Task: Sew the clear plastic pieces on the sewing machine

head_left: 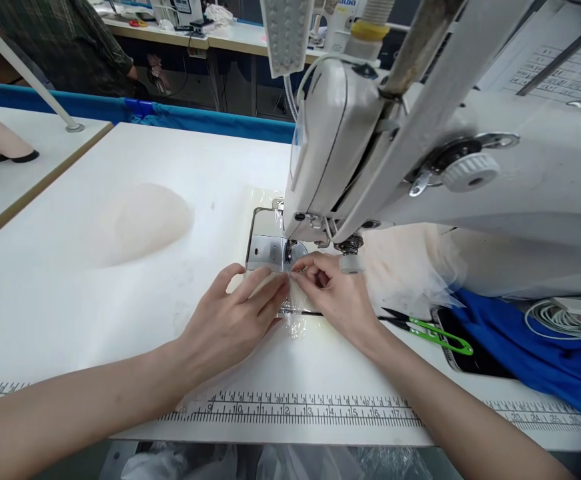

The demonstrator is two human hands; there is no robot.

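Observation:
Both of my hands are at the sewing machine, just in front of its needle and presser foot. Between my fingertips lies a piece of thin, sheer pale fabric, over the metal needle plate. My right hand pinches the fabric with thumb and index finger, the other fingers curled. From the left, my left hand bends over the same fabric, its index fingertip meeting it beside the right hand; its thumb is mostly hidden. Clear tape or film shows on the table below the plate.
Green thread snips lie on a phone at the right, beside blue cloth and a coiled cable. More sheer fabric sits under the machine arm. A pale sheer cup-like piece rests left. Another person is behind.

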